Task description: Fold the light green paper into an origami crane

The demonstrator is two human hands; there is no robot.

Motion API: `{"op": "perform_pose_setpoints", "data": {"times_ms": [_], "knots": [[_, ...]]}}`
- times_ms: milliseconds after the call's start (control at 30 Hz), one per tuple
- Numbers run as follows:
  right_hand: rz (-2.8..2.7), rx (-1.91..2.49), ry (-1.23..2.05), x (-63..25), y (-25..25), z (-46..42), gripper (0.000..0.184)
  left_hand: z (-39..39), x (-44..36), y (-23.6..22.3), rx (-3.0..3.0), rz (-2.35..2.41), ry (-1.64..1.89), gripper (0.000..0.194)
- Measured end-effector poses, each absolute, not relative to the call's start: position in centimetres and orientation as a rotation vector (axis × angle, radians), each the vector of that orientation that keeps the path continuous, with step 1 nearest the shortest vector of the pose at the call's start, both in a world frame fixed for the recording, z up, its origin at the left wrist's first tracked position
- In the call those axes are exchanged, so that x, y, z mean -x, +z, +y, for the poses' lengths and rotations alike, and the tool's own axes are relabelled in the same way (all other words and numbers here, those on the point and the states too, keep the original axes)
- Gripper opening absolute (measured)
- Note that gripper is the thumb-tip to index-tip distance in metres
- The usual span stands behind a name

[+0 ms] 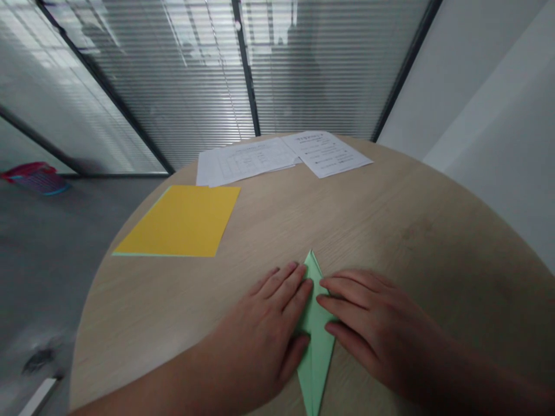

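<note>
At six o'clock on the round table [411, 231], left hand [264, 329] and right hand [373, 329] press flat, fingers together, on the green paper [318, 341], already creased to a narrow kite, folds seemingly unfinished.

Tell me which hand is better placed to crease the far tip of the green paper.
Left, probably: the left hand has fingertips beside the green paper tip; the right hand lies slightly lower.

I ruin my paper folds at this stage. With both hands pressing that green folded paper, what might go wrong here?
1. The left hand and right hand press from opposite sides of the narrow, pointed, light green folded paper, so uneven pressure might skew the crease.
2. The paper lies on a smooth round wooden table and might slide.
3. Its thin top tip is uncovered and might lift.
</note>
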State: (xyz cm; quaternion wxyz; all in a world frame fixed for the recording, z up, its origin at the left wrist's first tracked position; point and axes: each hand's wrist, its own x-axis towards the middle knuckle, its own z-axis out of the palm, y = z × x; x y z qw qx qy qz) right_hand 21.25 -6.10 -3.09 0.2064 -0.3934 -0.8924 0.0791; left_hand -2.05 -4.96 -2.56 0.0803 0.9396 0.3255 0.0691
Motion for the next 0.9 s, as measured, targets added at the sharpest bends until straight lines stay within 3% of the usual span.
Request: {"op": "perform_pose_setpoints", "data": {"times_ms": [433,567,667,800,900], "knots": [[-2.419,1.283,0.257,-21.9,-3.7,-5.0,0.031,-4.4,2.5,-3.2,-2.817,0.931,0.213,0.066],[-2.387,1.358,0.166,-21.9,-4.2,-4.9,0.038,-4.2,1.9,-3.3,-2.747,1.195,0.301,0.064],[-2.373,1.381,0.191,-21.6,-4.5,-4.8,0.036,-3.3,1.2,-2.9,-2.61,1.37,0.368,0.054],[-2.303,1.411,0.339,-20.8,-4.6,-4.5,0.031,-1.5,0.4,-1.9,-2.404,1.355,0.471,0.02],[-2.189,1.396,0.461,-20.4,-4.1,-4.3,0.021,-0.7,0.0,-1.5,-2.162,1.274,0.613,0.016]]}}
